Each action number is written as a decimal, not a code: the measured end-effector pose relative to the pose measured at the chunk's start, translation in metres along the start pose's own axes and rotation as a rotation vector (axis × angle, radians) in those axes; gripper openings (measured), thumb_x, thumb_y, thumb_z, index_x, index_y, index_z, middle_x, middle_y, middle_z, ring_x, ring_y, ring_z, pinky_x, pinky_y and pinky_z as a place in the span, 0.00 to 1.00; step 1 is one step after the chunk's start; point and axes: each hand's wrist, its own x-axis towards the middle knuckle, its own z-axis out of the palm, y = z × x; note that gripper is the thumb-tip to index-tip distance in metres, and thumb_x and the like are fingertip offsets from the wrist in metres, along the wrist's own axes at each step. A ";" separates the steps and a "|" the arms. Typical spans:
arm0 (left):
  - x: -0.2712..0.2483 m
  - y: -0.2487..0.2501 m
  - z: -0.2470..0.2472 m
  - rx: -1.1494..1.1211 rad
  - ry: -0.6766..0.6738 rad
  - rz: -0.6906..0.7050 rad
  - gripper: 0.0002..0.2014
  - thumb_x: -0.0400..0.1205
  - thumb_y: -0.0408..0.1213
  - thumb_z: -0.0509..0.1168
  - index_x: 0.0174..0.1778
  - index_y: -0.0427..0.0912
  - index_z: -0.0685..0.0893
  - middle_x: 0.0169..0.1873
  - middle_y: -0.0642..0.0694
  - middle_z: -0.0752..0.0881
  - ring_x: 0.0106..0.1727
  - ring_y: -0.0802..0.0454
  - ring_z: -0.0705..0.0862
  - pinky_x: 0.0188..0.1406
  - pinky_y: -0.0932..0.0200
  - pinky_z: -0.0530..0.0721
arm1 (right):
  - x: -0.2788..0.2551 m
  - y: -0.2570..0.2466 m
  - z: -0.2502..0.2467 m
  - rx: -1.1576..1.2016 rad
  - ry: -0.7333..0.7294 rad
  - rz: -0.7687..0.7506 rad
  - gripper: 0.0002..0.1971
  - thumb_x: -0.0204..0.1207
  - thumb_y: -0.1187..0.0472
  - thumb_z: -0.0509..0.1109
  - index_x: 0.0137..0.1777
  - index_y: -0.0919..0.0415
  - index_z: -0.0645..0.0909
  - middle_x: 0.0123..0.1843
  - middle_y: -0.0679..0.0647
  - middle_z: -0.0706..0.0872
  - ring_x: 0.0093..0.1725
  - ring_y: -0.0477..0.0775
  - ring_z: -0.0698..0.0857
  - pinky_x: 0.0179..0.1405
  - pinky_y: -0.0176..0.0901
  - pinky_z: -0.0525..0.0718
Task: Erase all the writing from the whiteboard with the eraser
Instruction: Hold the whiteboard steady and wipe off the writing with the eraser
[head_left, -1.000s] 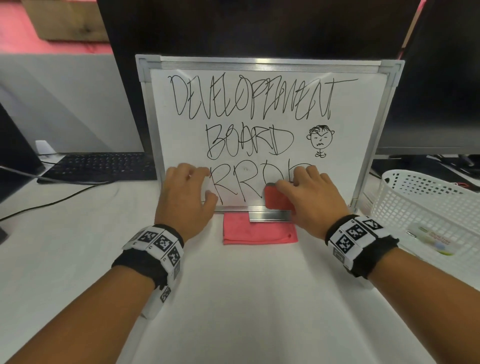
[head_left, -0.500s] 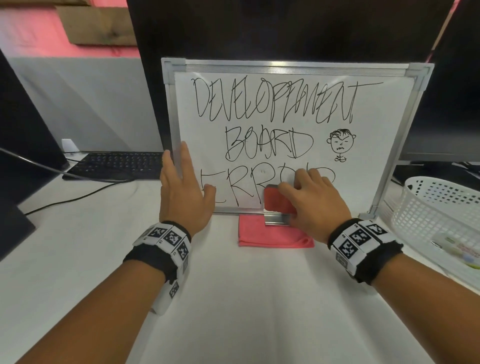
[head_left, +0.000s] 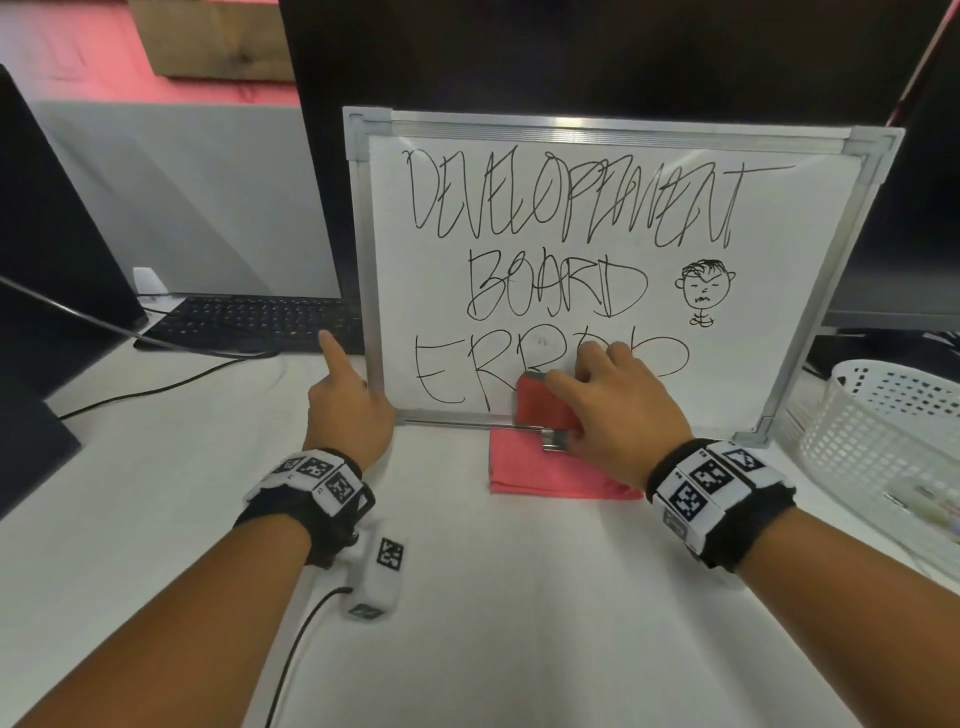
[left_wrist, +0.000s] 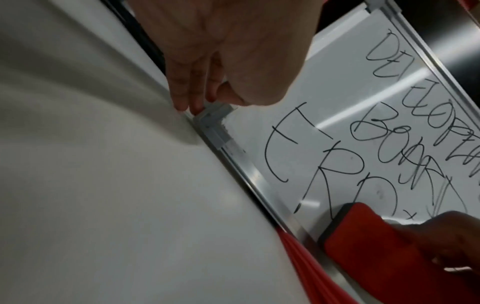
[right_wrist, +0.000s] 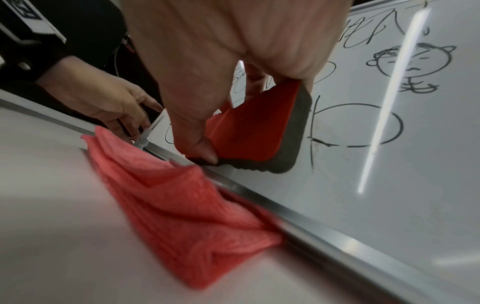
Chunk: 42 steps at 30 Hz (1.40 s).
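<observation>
The whiteboard leans upright with a metal frame and carries black writing, "DEVELOPMENT BOARD ERROR", plus a small face doodle. My right hand grips the red eraser against the board's lower middle, over the last letters of "ERROR". The right wrist view shows the eraser with its dark felt side on the board, thumb at its lower end. My left hand pinches the board's lower left corner, thumb in front, fingers behind, index finger pointing up.
A folded pink cloth lies under the board's bottom edge. A white perforated basket stands at the right. A black keyboard and cables lie behind at the left, with dark monitors behind the board.
My left hand slid left off the board's face to its lower left corner, uncovering the "E" of "ERROR". My right hand stays on the eraser at the same spot.
</observation>
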 end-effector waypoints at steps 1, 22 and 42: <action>0.000 -0.001 -0.001 0.012 -0.008 -0.007 0.44 0.85 0.33 0.64 0.89 0.42 0.39 0.45 0.46 0.79 0.48 0.48 0.78 0.52 0.57 0.74 | 0.002 -0.002 0.001 0.007 -0.003 -0.008 0.35 0.53 0.56 0.86 0.58 0.47 0.71 0.46 0.57 0.76 0.42 0.63 0.75 0.36 0.47 0.68; 0.014 0.009 -0.008 0.277 -0.083 0.189 0.34 0.85 0.39 0.59 0.85 0.39 0.51 0.50 0.28 0.81 0.44 0.33 0.82 0.45 0.41 0.85 | 0.013 -0.017 0.007 0.049 0.030 -0.063 0.29 0.55 0.65 0.77 0.55 0.49 0.69 0.47 0.59 0.77 0.44 0.65 0.76 0.37 0.55 0.78; 0.017 0.006 -0.006 0.274 -0.072 0.237 0.22 0.86 0.28 0.56 0.76 0.37 0.61 0.43 0.34 0.80 0.41 0.35 0.81 0.41 0.44 0.80 | 0.013 -0.019 0.009 0.052 0.016 -0.056 0.26 0.54 0.64 0.79 0.52 0.53 0.73 0.46 0.59 0.75 0.41 0.62 0.74 0.34 0.49 0.68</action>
